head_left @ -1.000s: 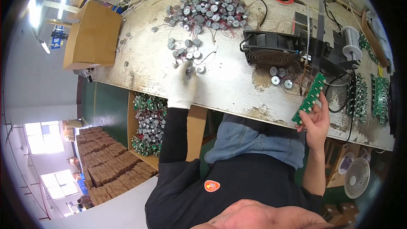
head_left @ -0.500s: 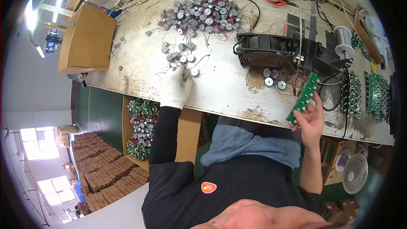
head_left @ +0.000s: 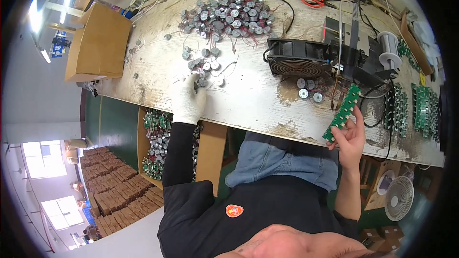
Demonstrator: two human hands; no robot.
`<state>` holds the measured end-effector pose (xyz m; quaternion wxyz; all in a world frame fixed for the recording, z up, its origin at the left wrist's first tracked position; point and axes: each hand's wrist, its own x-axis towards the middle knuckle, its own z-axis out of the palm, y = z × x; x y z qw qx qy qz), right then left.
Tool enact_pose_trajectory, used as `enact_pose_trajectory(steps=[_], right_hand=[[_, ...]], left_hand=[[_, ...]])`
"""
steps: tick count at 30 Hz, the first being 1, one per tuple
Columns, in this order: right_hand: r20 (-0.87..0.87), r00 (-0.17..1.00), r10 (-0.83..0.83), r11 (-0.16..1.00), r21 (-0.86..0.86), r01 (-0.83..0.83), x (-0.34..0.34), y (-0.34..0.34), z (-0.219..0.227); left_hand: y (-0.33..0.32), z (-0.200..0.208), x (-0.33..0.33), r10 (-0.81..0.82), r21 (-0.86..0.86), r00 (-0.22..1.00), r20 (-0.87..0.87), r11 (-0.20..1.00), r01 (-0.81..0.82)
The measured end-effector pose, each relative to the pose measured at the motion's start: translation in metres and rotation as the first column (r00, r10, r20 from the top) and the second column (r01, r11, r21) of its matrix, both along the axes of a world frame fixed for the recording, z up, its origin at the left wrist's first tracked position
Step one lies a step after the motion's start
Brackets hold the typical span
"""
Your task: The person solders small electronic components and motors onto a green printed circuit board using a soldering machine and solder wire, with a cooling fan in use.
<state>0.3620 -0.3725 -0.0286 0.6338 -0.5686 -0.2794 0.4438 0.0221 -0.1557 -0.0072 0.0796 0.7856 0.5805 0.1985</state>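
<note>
Left hand (head_left: pixel 189 100), white-gloved, reached further onto bench, fingers now curled among loose small motors (head_left: pixel 204 66), grasp unclear; right hand (head_left: pixel 350 136) keeps pinching green circuit strip (head_left: pixel 342 106), raised toward soldering stand (head_left: pixel 351 50); pickup under way.

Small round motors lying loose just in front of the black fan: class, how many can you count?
3: two motors side by side nearest the fan, one lower right; wires may hide more.
</note>
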Motion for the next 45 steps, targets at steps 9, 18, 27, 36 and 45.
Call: enact_pose_trajectory(steps=[9,18,27,36,45], right_hand=[[0.004,1.000,0.013,1.000,-0.002,-0.013,0.000,0.000,0.001],[-0.005,1.000,-0.005,1.000,0.000,0.005,-0.001,-0.002,0.000],[0.002,1.000,-0.002,1.000,0.007,0.002,0.000,-0.001,-0.001],[-0.004,1.000,-0.002,1.000,0.003,0.002,-0.002,0.001,0.000],[-0.030,1.000,0.002,1.000,0.005,-0.002,0.001,-0.002,0.001]], left_hand=[[0.004,0.013,0.015,0.056,-0.025,0.960,-0.274,0.998,-0.066],[0.009,0.002,0.001,0.104,-0.205,0.986,-0.134,0.970,-0.130],[-0.046,0.013,0.012,0.326,-0.328,0.048,0.944,0.918,0.221],[-0.055,-0.029,0.049,0.187,-0.259,0.459,0.868,0.961,0.098],[-0.057,-0.008,0.066,0.164,-0.260,0.482,0.861,0.955,0.140]])
